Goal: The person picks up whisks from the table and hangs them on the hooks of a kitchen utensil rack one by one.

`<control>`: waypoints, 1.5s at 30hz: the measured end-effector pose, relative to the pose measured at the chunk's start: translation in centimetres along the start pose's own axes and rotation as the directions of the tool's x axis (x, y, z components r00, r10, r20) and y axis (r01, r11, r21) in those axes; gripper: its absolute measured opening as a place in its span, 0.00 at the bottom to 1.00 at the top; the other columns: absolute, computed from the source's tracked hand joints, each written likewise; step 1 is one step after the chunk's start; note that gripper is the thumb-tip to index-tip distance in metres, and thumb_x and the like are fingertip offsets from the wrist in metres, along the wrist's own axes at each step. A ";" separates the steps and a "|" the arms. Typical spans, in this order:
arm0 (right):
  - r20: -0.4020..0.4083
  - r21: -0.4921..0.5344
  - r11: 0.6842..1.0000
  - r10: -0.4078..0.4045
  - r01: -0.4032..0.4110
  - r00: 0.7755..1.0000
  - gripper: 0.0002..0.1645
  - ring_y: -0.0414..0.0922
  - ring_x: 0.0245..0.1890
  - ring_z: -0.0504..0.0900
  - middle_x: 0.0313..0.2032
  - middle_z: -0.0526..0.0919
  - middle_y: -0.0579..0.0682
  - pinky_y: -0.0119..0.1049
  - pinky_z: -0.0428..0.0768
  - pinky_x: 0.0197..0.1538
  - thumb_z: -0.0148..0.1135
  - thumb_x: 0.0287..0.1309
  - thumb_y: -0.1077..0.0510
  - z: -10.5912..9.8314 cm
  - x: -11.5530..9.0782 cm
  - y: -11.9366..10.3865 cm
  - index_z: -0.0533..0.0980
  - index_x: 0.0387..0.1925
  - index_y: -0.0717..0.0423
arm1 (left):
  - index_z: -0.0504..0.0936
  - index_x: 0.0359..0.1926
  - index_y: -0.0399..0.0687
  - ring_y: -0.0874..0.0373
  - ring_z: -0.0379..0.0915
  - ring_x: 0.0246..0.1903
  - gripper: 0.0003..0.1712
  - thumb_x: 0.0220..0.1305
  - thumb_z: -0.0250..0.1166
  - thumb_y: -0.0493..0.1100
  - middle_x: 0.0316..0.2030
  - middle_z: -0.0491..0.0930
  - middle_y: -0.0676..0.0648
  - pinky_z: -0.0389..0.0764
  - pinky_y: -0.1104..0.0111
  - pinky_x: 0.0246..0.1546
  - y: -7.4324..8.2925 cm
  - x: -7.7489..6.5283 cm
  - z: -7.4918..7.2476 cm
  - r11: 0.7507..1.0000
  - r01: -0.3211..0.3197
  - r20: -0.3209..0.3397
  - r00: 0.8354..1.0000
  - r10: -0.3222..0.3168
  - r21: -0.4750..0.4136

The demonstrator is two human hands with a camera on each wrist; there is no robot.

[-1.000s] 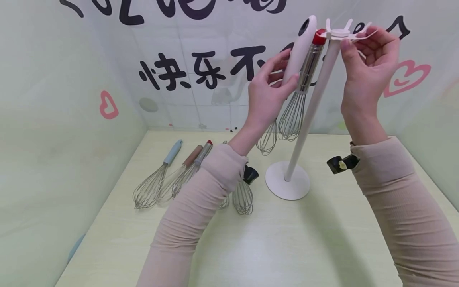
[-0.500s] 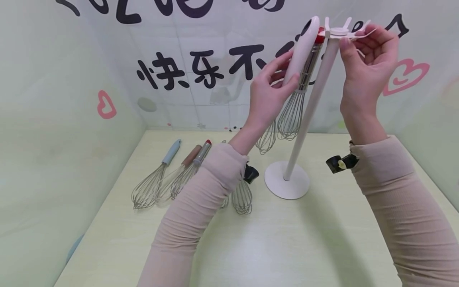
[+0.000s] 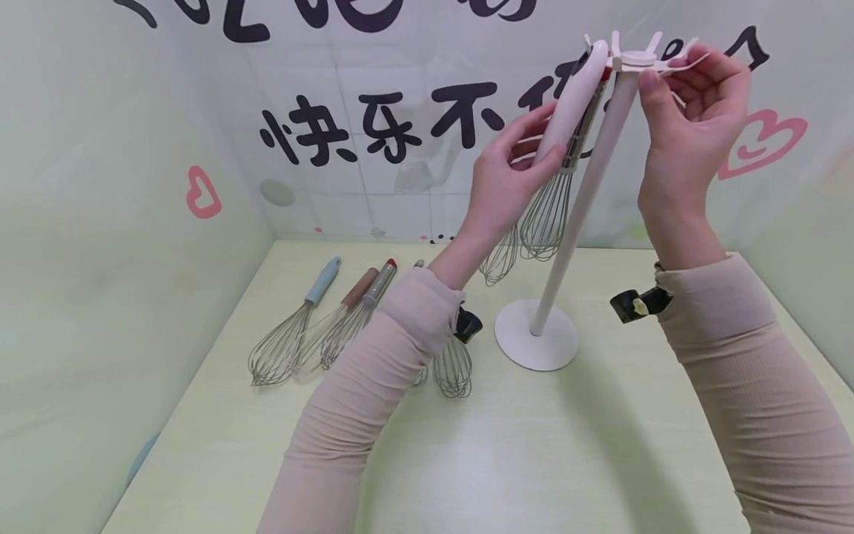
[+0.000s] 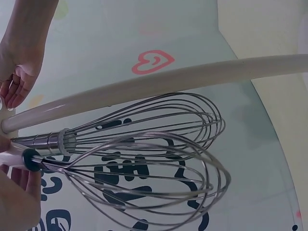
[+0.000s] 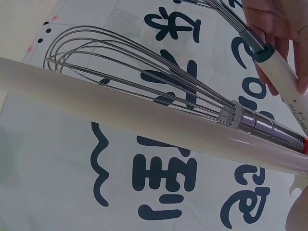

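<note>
My left hand [image 3: 510,167] grips a whisk by its white handle [image 3: 575,100], wires hanging down. The handle's holed end is up against the hooks of the white stand [image 3: 587,185]; a hook tip shows just left of it, but whether it passes through the hole I cannot tell. Behind the handle hangs a steel whisk [image 5: 269,127] with a red end, close beside the pole. With thumb and fingers, my right hand [image 3: 694,141] pinches a hook on the right side of the hook ring [image 3: 637,63].
On the table's left lie a blue-handled whisk [image 3: 323,282], a brown-handled whisk [image 3: 359,288] and a red-tipped steel whisk [image 3: 382,282]. More whisk wires [image 3: 454,371] show partly behind my left forearm. The stand's round base [image 3: 534,356] rests on the table before a printed backdrop.
My left hand has shifted slightly right, bringing the white whisk's handle end down and across to the hooks. My right hand keeps its pinch on the hook.
</note>
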State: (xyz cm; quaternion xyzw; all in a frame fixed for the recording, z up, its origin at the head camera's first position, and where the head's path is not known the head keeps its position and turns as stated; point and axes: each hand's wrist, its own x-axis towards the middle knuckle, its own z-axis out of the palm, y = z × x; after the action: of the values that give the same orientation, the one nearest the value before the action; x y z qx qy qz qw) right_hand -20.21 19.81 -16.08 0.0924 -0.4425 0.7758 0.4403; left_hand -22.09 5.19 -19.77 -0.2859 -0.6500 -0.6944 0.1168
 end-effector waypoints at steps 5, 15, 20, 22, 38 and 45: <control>0.000 0.028 0.999 0.015 -0.015 1.000 0.22 0.45 0.40 0.75 0.37 0.76 0.54 0.31 0.78 0.47 0.70 0.44 0.73 -0.2 0.0 0.0 0.71 0.41 0.62 | 0.74 0.60 0.40 0.57 0.78 0.50 0.25 0.61 0.64 0.35 0.54 0.78 0.41 0.80 0.78 0.49 -0.5 -0.2 -0.4 1.000 0.001 0.010 1.000 -0.002 0.023; 0.012 0.053 0.997 0.052 -0.052 0.999 0.15 0.45 0.41 0.76 0.37 0.78 0.55 0.30 0.79 0.50 0.63 0.51 0.74 -0.6 0.1 -0.1 0.73 0.41 0.63 | 0.76 0.58 0.42 0.57 0.77 0.48 0.19 0.68 0.57 0.41 0.50 0.80 0.42 0.79 0.80 0.48 -1.5 -0.4 -1.9 0.991 0.095 -0.056 0.994 -0.090 0.097; 0.007 0.069 0.996 0.059 -0.059 0.998 0.15 0.46 0.41 0.76 0.37 0.78 0.55 0.30 0.79 0.48 0.65 0.49 0.73 -0.7 0.2 -0.1 0.74 0.40 0.64 | 0.77 0.56 0.42 0.57 0.76 0.47 0.17 0.69 0.56 0.41 0.49 0.80 0.42 0.77 0.80 0.45 -2.9 -0.8 -3.3 0.981 0.141 -0.115 0.985 -0.126 0.131; 0.007 0.071 0.996 0.060 -0.060 0.998 0.15 0.46 0.41 0.76 0.36 0.78 0.55 0.29 0.79 0.48 0.65 0.50 0.74 -0.7 0.2 -0.1 0.74 0.40 0.64 | 0.77 0.56 0.42 0.56 0.76 0.46 0.17 0.69 0.55 0.41 0.49 0.80 0.42 0.77 0.80 0.45 -3.6 -0.9 -3.8 0.977 0.169 -0.126 0.980 -0.153 0.132; 0.051 0.110 0.992 0.064 -0.069 0.997 0.12 0.46 0.39 0.76 0.33 0.78 0.55 0.30 0.78 0.44 0.62 0.50 0.76 -0.8 0.6 -0.3 0.72 0.35 0.64 | 0.77 0.55 0.40 0.50 0.77 0.48 0.17 0.69 0.54 0.41 0.47 0.80 0.38 0.81 0.68 0.50 -8.8 -2.8 -7.0 0.915 0.375 -0.228 0.913 -0.338 0.146; 0.096 0.116 0.993 0.018 -0.030 0.995 0.12 0.46 0.38 0.76 0.33 0.78 0.55 0.30 0.77 0.44 0.57 0.54 0.78 -0.6 0.5 -0.3 0.72 0.34 0.62 | 0.75 0.56 0.39 0.48 0.78 0.46 0.18 0.69 0.53 0.41 0.48 0.79 0.38 0.81 0.65 0.50 -10.6 -3.8 -8.2 0.865 0.458 -0.245 0.880 -0.408 0.207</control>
State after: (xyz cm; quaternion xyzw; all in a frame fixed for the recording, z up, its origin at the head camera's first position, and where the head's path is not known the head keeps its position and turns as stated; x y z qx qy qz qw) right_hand -20.18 20.67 -16.01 0.1495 -0.4178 0.8004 0.4032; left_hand -26.70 -2.16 -30.69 -0.0457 -0.7680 -0.6364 0.0560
